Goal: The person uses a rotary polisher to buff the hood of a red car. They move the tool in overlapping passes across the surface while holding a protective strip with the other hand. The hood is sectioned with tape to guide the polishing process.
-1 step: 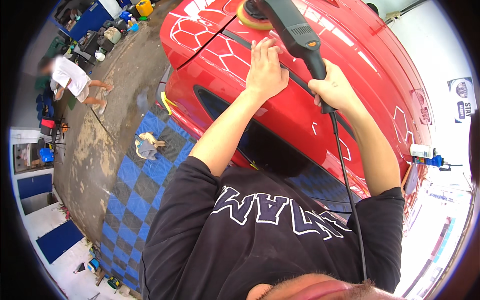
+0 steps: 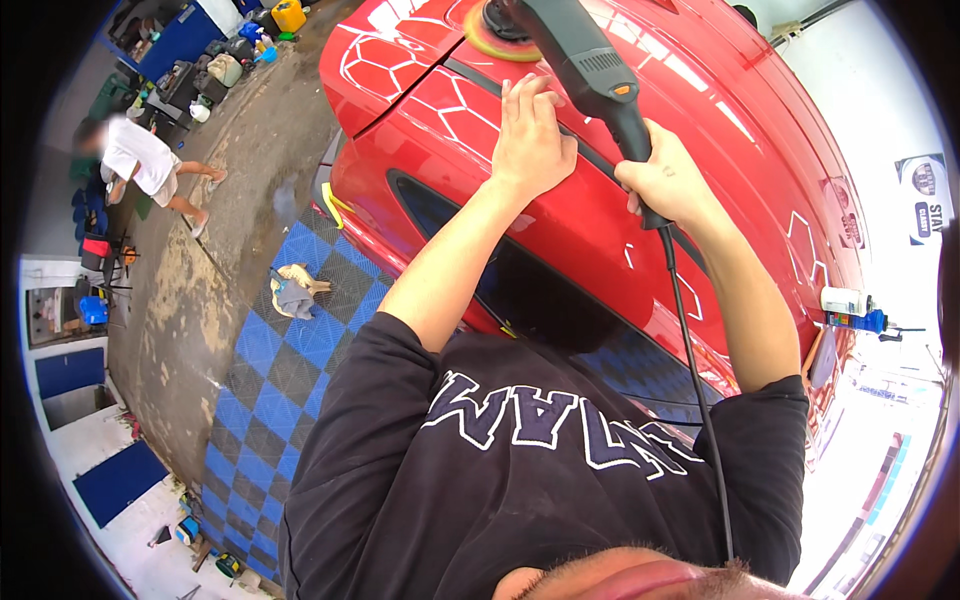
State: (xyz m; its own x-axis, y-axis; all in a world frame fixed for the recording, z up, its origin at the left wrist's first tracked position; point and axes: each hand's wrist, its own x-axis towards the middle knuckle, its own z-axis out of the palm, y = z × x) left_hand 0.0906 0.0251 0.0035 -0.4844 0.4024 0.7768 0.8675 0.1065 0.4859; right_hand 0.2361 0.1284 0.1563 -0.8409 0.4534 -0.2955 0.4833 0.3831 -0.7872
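Shirt: black soft knit (image 2: 560, 510) with pale-outlined lettering is being worn; sleeves are being bunched at the elbows.
Cord: thin black rubbery cord (image 2: 696, 378) is being draped down over the shirt from the tool's tail.
Right hand: right hand (image 2: 665, 178) is being kept wrapped round the polisher's rear handle; closed grip.
Left hand: left hand (image 2: 533, 140) is being laid over the car's upper edge, fingers close together, beside the pad; nothing is being seen gripped, palm is being hidden.
Polisher: black-and-grey matte plastic polisher (image 2: 588, 70), orange button on its back, is being angled up toward the top of view; its head is being cut off by the frame.
Pad: round yellow pad (image 2: 487, 45), foam-like, is being held at the red panel under the head; spin can't be told.
Step, judged: red paint is being worked with the pad, one-handed on the tool.
Next move, judged: flat pad contact, left fingers clear of the rim and cord off the paint are being called for.
Car: glossy, curved red car (image 2: 735, 180); white hexagon reflections are being mirrored in it. Dark trim strip (image 2: 475, 77) is being skirted by the pad.
Floor: blue-and-black checkered tiles (image 2: 265, 345) are being topped by a crumpled tan-and-grey cloth (image 2: 295, 295).
Background: a white top is being worn by another person (image 2: 145, 160), well apart.
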